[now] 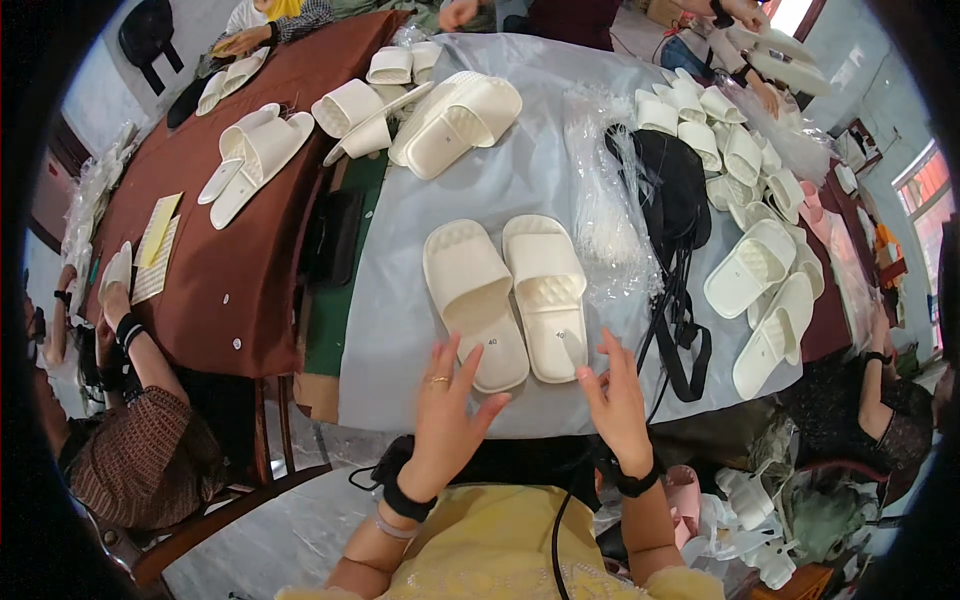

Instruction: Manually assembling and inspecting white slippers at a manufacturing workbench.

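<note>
Grey-covered table (385, 330); white slippers (475, 290) laid just ahead, long axes pointing away, heels flanked by left hand (445, 405) and right hand (617, 408), both spread, each nearest own-side slipper

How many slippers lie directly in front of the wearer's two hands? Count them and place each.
2: the left slipper, nearest the left hand, and the right slipper beside it, nearest the right hand. None seems hidden there.

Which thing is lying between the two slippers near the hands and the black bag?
A clear plastic bundle lies between the right slipper and the black bag, in the head view.
</note>
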Tool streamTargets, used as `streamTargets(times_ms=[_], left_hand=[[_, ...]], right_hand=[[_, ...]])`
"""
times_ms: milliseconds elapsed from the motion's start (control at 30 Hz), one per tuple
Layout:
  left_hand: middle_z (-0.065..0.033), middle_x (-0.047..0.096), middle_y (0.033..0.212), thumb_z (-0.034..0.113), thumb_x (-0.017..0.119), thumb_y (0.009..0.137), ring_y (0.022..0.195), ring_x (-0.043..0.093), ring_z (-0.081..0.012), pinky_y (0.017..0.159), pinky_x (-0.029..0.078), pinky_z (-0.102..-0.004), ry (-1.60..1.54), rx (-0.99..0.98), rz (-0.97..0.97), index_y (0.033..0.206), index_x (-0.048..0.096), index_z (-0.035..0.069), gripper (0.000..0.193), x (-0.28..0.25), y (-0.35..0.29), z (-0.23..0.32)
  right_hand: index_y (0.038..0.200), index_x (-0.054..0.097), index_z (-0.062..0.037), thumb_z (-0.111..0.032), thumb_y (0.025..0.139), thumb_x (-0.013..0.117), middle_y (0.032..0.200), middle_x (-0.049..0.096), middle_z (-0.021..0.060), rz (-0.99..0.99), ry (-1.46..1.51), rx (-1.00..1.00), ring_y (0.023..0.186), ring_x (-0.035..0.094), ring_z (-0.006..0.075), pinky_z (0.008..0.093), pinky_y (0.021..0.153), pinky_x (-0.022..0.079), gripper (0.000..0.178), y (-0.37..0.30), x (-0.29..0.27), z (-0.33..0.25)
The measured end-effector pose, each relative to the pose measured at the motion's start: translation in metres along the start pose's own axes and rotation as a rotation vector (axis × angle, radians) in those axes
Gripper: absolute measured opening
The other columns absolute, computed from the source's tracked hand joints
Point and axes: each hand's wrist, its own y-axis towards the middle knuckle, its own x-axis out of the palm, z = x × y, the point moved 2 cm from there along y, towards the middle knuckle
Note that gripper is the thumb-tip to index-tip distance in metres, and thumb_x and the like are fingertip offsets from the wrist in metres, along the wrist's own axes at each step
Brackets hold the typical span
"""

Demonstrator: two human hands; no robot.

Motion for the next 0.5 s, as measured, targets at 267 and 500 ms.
streamTargets(times_ms=[267,500], left_hand=[[-0.0170,0.023,0.142,0.023,0.069,0.071,0.131,0.024,-0.0355,0.099,0.027,-0.0528,0.224,0.087,-0.284,0.132,0.036,0.004,0.072,0.032,0.007,-0.001],[-0.0174,0.023,0.142,0.026,0.069,0.073,0.130,0.023,-0.0385,0.099,0.025,-0.0556,0.178,0.087,-0.425,0.133,0.035,0.006,0.072,0.011,-0.021,0.004]], right_hand=[[0.126,0.047,-0.0151,-0.021,0.077,0.063,0.120,0.044,0.0199,-0.131,-0.517,-0.297,0.096,0.051,0.0349,0.0416,0.078,0.043,0.052,-0.014,0.013,-0.003],[0.119,0.052,-0.0124,-0.020,0.083,0.057,0.122,0.043,0.0202,-0.352,-0.037,-0.246,0.092,0.055,0.0329,0.0401,0.077,0.045,0.038,-0.030,-0.013,0.010]])
